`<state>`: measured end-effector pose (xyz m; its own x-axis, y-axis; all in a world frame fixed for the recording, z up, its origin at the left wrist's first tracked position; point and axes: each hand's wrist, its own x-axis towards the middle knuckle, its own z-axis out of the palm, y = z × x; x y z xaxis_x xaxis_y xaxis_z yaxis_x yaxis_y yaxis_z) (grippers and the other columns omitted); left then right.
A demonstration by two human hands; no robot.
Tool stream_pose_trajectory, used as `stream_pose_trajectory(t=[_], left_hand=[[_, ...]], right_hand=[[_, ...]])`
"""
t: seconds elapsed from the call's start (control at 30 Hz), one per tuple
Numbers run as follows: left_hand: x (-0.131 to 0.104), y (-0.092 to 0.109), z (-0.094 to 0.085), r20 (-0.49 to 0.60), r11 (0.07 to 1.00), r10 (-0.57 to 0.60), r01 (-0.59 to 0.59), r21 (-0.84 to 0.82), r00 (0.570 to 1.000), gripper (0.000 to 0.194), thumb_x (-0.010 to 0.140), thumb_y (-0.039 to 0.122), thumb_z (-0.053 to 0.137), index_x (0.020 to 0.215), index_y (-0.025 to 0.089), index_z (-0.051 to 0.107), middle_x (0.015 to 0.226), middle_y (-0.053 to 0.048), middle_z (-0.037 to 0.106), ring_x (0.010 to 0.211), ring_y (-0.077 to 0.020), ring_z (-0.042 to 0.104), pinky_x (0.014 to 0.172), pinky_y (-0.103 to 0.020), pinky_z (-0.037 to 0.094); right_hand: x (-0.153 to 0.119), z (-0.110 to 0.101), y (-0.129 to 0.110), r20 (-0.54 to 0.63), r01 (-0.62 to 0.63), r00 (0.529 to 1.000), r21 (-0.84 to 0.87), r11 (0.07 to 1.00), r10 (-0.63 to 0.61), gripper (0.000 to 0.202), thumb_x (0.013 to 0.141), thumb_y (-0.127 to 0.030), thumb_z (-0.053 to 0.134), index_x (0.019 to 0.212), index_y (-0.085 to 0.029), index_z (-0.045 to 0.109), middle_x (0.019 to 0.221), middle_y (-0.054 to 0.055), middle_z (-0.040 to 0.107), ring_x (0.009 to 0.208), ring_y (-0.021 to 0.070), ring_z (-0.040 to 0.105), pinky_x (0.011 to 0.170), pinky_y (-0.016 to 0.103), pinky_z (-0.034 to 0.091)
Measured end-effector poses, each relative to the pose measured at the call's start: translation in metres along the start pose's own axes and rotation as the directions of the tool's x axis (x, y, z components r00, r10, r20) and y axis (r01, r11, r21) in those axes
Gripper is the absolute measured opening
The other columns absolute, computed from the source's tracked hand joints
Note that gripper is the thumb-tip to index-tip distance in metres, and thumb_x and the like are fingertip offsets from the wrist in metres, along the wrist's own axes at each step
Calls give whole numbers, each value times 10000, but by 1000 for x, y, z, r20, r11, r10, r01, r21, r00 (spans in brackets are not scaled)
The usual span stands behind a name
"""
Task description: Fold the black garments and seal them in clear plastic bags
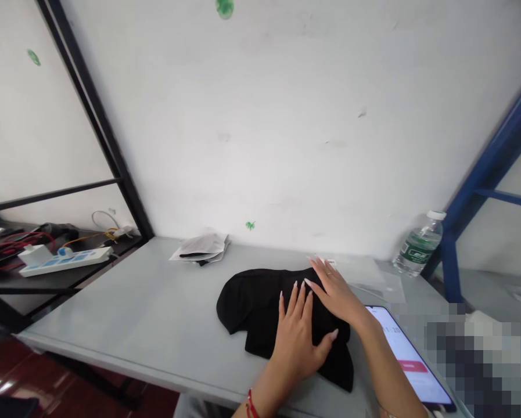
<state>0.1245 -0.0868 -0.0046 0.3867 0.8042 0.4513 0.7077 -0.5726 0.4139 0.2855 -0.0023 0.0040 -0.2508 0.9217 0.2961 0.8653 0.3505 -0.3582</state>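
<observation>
A black cloth item (260,299), folded with a rounded end at the left, lies flat on the grey table (155,313). My left hand (298,337) rests on its middle, fingers spread and pointing away from me. Just to the right and a little farther back, my right hand (335,290) lies on the cloth's upper right part with its fingers stretched out. The fingertips of the two hands are close together. Parts of the cloth are hidden beneath both hands.
White packets (203,247) lie at the table's back left. Clear plastic packaging (373,278) and a water bottle (420,244) are at the back right. A lit phone (410,354) lies beside my right forearm. A power strip (66,261) sits on a black desk at left.
</observation>
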Motion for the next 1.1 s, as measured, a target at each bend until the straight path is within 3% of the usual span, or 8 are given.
stream_pose_trajectory(t=[0.1, 0.23, 0.43, 0.53, 0.63, 0.87, 0.97, 1.1], left_hand=[[2, -6, 4, 113, 996, 16, -26, 86, 993, 788, 904, 550, 440, 1525, 124, 212, 1589, -123, 171, 1479, -328, 107, 1168, -635, 120], [7, -2, 12, 236, 992, -22, -8, 125, 972, 885, 877, 649, 399, 1523, 75, 206, 1589, -156, 137, 1482, -334, 20, 1179, -616, 62], [11, -4, 9, 301, 998, -6, -13, 63, 954, 1036, 790, 738, 483, 1529, 79, 181, 1580, -198, 147, 1474, -374, 14, 1168, -628, 13], [5, -15, -3, 356, 1000, -1, 2, -1, 934, 1030, 778, 715, 535, 1538, 129, 163, 1589, -161, 136, 1478, -357, 50, 1171, -616, 69], [-8, -31, -14, 416, 994, -103, 106, 17, 903, 1052, 782, 717, 518, 1537, 98, 128, 1591, -158, 85, 1480, -343, 61, 1165, -612, 123], [-31, -52, -17, 363, 982, -188, 184, 44, 913, 1082, 776, 779, 461, 1519, 51, 161, 1576, -176, 56, 1478, -334, 51, 1200, -539, 96], [-32, -54, -18, 284, 969, -246, 235, 73, 927, 991, 794, 769, 441, 1519, 136, 206, 1576, -135, 89, 1467, -385, 85, 1164, -643, 30], [-31, -57, -21, 243, 951, -301, 272, 147, 922, 878, 803, 737, 458, 1509, 267, 228, 1580, -54, 144, 1454, -426, 99, 1106, -733, 14]], right_hand=[[-1, 2, 3, 23, -4, 1000, -83, 997, 6, 600, 957, -399, 336, 1521, -215, 250, 1585, 92, 250, 1473, 278, 124, 1163, 531, 241], [0, 3, 9, 55, -34, 998, -138, 990, 42, 557, 944, -320, 364, 1490, -218, 329, 1569, 97, 290, 1460, 300, 182, 1144, 574, 258], [3, 5, -15, -50, 242, 970, 63, 968, -239, 533, 986, -392, 312, 1474, -183, 364, 1519, 100, 396, 1428, 205, 310, 1173, 456, 280], [3, 10, -27, 57, 290, 954, 88, 953, -295, 552, 984, -450, 333, 1464, -183, 387, 1501, 94, 422, 1418, 209, 332, 1185, 469, 252], [1, 14, -30, 180, 260, 948, 48, 964, -264, 567, 981, -497, 318, 1448, -192, 417, 1480, 77, 454, 1419, 213, 328, 1198, 481, 210], [-16, 9, -44, 333, 195, 931, -116, 974, -147, 812, 886, -639, 406, 1533, -209, 172, 1600, 58, 143, 1483, 262, 36, 1195, 544, 25], [-25, 9, -50, 402, 134, 914, -186, 973, -49, 1076, 702, -635, 656, 1539, -259, 94, 1610, 49, 18, 1467, 335, -75, 1148, 636, -35], [-25, 11, -53, 411, 109, 911, -232, 967, -4, 1165, 619, -552, 741, 1539, -293, 76, 1612, 31, -18, 1467, 328, -100, 1131, 637, -85]])
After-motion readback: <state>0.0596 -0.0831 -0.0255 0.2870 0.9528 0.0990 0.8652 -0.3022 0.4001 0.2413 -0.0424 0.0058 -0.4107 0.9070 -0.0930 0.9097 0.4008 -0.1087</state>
